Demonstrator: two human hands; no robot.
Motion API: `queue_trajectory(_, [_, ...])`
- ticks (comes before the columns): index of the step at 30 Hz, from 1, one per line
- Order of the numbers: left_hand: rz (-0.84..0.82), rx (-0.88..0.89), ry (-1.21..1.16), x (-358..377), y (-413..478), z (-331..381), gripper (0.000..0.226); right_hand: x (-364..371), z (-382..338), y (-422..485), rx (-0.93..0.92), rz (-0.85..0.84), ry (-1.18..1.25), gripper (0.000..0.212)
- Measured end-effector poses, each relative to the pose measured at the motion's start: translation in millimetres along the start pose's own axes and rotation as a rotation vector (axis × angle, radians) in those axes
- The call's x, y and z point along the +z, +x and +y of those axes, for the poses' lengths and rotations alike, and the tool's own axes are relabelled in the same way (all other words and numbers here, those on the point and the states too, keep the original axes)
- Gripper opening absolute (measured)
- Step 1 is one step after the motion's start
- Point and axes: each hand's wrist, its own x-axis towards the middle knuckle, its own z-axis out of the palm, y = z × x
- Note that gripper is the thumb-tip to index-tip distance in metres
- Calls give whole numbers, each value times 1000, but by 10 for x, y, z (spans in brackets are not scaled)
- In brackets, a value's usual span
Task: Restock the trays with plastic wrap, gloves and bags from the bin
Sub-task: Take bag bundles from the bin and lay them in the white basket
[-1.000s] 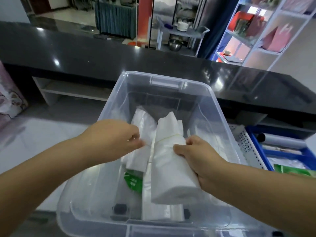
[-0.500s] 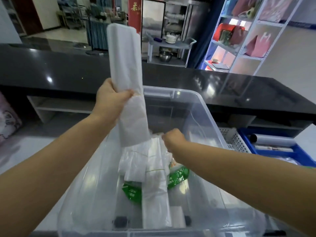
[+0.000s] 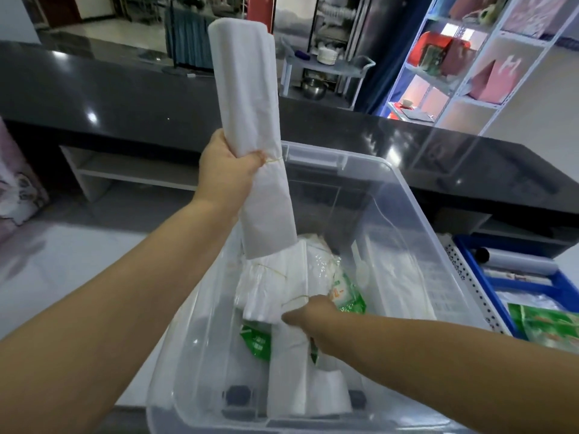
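Note:
A clear plastic bin [image 3: 404,195] fills the lower middle of the head view. My left hand [image 3: 228,170] grips a long white bundle of bags [image 3: 250,98] around its middle and holds it upright above the bin. My right hand [image 3: 308,314] is down inside the bin, fingers closed on another white bag bundle [image 3: 272,292] tied with a thin band. Green-printed packets [image 3: 347,292] and more white bundles [image 3: 288,380] lie on the bin floor. At the right, a blue tray [image 3: 560,283] holds a roll of plastic wrap [image 3: 517,258].
A white perforated tray [image 3: 470,286] sits between the bin and the blue tray. A green packet [image 3: 545,327] lies in the blue tray. A long dark counter [image 3: 125,98] runs behind the bin, with a white shelf [image 3: 131,170] under it. White shelving [image 3: 463,67] stands at the back right.
My left hand has lifted a white bag bundle out of the bin and raised it upright. My right hand let go of its first bundle and reached deeper into the bin onto another.

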Motion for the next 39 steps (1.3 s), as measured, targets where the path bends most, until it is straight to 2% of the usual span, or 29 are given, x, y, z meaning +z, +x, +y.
queue_trajectory(5, [-19, -13, 33, 0, -39, -9, 34, -89, -9, 14, -66, 42, 69, 40])
queue_trajectory(9, [-59, 0, 115, 24, -79, 2, 34, -387, -271, -97, -154, 102, 175, 23])
queue_trajectory(14, [-85, 69, 157, 117, -220, 98, 33, -948, -621, -408, -423, 215, 383, 29])
queue_trajectory(17, [-118, 99, 169, 248, -342, 220, 32, -1386, -700, -626, -566, 203, 515, 25])
queue_trajectory(21, [-147, 106, 146, 583, -501, 486, 32, -2055, -632, -836, -737, 166, 698, 5])
queue_trajectory(23, [-147, 106, 115, 838, -605, 634, 23, -2409, -543, -861, -779, 180, 724, 3])
queue_trajectory(26, [-126, 11, -10, 1291, -747, 824, 9, -2981, -300, -774, -795, 219, 741, 3])
queue_trajectory(30, [-196, -187, -150, 1923, -933, 965, 23, -3679, 244, -388, -756, 292, 582, 16])
queue_trajectory(32, [-221, -219, -169, 2259, -1047, 947, 20, -3868, 574, -115, -701, 285, 475, 18])
queue_trajectory(36, [-177, -184, -42, 2803, -1246, 794, 19, -3874, 1109, 416, -586, 183, 328, 23])
queue_trajectory(39, [-113, -182, 102, 2926, -1338, 645, 20, -3686, 1353, 738, -504, 87, 272, 20])
